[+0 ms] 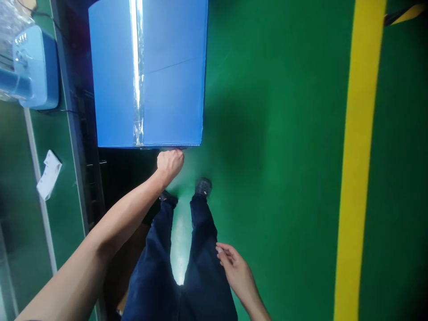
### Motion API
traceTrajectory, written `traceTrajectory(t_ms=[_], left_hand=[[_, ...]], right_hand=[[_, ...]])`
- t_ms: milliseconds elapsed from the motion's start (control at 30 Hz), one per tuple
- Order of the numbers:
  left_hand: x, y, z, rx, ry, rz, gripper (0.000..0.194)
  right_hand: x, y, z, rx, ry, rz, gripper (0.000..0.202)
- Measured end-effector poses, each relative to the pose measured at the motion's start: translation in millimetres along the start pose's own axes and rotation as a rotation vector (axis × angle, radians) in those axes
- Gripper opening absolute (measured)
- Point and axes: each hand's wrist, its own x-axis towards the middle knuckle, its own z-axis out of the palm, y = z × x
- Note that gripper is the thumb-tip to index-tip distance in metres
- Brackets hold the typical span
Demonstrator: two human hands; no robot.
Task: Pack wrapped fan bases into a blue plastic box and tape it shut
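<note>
A large blue box [174, 102] with clear packing tape [138, 89] down its top fills the upper left middle. My left hand [170, 162] is closed in a fist against the box's near side, just below the top edge. Its fingertips are hidden there, curled at the box. Beside my right thigh hangs my right hand [236, 265], fingers loosely bent and apart, with nothing in it.
A green worktable [63, 214] with a metal edge runs along the left. On it are a light blue device [40, 67], a white paper slip [49, 175] and clear plastic [13, 18]. A yellow line [357, 156] crosses the green floor [284, 178] at right.
</note>
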Motion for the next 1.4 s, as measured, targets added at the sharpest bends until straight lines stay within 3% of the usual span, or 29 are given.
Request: traceTrajectory(t_ms=[133, 333, 567, 733, 900, 1000, 1100, 1233, 1300, 1400], left_hand=[[-7, -3, -2.2, -0.008, 0.013, -0.059, 0.032], [-19, -5, 3.6, -0.038, 0.017, -0.064, 0.052], [-1, 4, 2.2, -0.074, -0.157, -0.062, 0.059], [-13, 3, -5.4, -0.075, -0.085, -0.059, 0.053], [-44, -22, 0.6, -0.105, 0.006, -0.193, 0.048], [-57, -47, 19.1, -0.244, -0.142, -0.33, 0.056], [-74, -65, 41.2, -0.434, -0.341, -0.358, 0.05], [-103, -65, 67.5, -0.673, -0.45, -0.352, 0.026], [-113, -60, 82.1, -0.792, -0.439, -0.419, 0.025], [-114, -55, 103.8, -0.975, -0.393, -0.573, 0.031]], right_hand=[[0, 3, 4, 0.005, -0.007, 0.006, 0.066], [0, 10, 2, 0.011, -0.012, 0.012, 0.066], [1, 5, 2, 0.02, -0.002, 0.012, 0.069], [2, 2, 2, 0.042, -0.003, 0.019, 0.069], [5, 1, -4, 0.041, -0.016, 0.102, 0.074], [7, -8, -18, -0.026, -0.04, 0.144, 0.074], [10, -29, -42, -0.103, -0.039, 0.116, 0.071], [30, -79, -80, -0.187, -0.007, 0.0, 0.07], [50, -120, -96, -0.267, 0.029, -0.058, 0.069], [82, -209, -104, -0.365, 0.063, -0.183, 0.066]])
